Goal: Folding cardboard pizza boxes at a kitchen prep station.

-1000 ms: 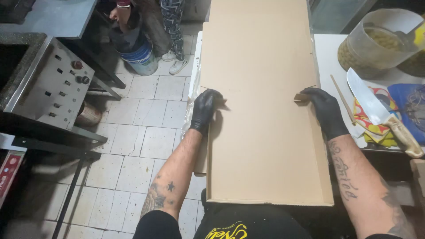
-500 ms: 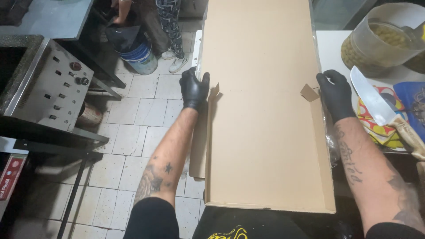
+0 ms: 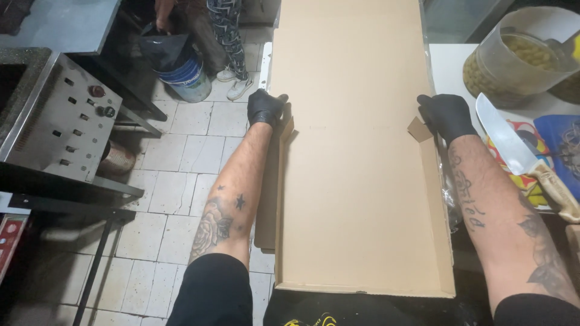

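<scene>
Cardboard sheet (image 3: 356, 157), long and flat, is grasped by both gloved grips: left hand (image 3: 264, 108) and right hand (image 3: 448, 116) each clench an opposite side flap.

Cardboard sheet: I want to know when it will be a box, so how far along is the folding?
Early. The cardboard sheet lies mostly flat. Done: its side flaps stand partly raised. In hand: the gloved left hand and right hand grip opposite edges at the small tabs. Left: the ends are unfolded, and no closed box shows.
</scene>
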